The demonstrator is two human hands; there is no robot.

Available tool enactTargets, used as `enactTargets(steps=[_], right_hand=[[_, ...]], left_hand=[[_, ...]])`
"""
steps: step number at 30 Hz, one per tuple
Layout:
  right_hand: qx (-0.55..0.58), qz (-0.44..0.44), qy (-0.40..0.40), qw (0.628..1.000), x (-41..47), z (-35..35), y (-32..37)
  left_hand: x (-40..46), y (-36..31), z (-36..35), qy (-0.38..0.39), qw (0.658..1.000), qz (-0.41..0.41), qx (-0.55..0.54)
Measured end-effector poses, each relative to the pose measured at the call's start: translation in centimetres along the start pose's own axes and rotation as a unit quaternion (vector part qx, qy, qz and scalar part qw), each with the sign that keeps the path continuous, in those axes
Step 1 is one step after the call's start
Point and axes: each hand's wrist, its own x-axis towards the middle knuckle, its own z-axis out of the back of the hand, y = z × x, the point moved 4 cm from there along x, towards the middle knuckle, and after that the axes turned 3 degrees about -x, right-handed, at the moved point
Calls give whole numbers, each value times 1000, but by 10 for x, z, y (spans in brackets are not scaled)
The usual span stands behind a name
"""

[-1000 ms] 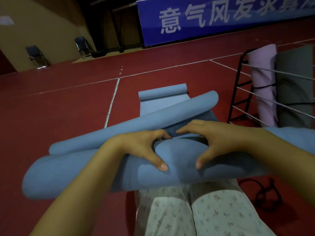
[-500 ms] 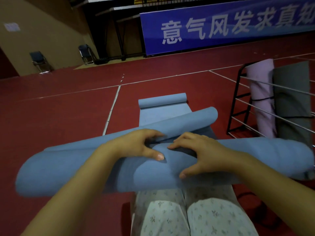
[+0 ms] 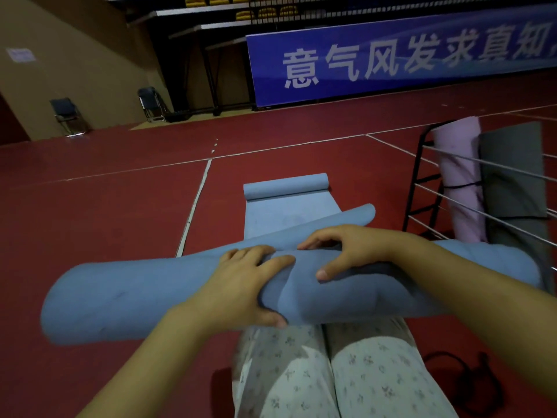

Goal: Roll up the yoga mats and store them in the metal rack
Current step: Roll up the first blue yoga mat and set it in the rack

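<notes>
Left hand (image 3: 244, 285) curled round the blue mat (image 3: 126, 300), thumb under | right hand (image 3: 349, 251) grips the same roll beside it | mat lies across the knees, its tail running out along the red floor (image 3: 99, 218) | metal rack (image 3: 422, 191) at right, holding a pink mat (image 3: 461, 176) and a grey mat (image 3: 512, 170)

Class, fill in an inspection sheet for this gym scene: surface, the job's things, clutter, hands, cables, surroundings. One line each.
Surface: red sports floor with white lines.
Job's things: blue yoga mat part rolled across the lap, its far end curled on the floor; metal rack holding a pink rolled mat and a grey mat.
Clutter: nothing seen.
Hands: left hand and right hand both grip the roll.
Cables: black strap on the floor at right.
Surroundings: blue banner, two folding chairs, tan wall.
</notes>
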Motion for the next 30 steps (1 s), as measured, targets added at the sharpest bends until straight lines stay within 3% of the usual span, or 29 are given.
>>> enactTargets(steps=[2,5,10,13,16,23,27,30], right_hand=[[-17,-9,-6,1000,1,2,0],[-69,-2,-34,997,-4,6,9],[-186,40,-63,980,-28,-3,41],[-242,27,-63,968,-32,-24,43],[-357,13,-79,931,-26,-38,32],[-375,42,-105,920,-38,-33,45],[-391,90,-157,902,-74,-43,55],[-400,119,-191,888,-91,-72,52]], left_hand=[[3,0,-3,52,998,7,30],[4,-5,-6,61,995,7,84],[8,2,-8,16,999,4,37],[16,9,-6,52,999,14,8],[26,14,0,97,994,32,-29],[16,-7,20,103,994,33,3],[-12,-32,29,53,997,-34,33],[-30,-41,17,121,991,-43,-21]])
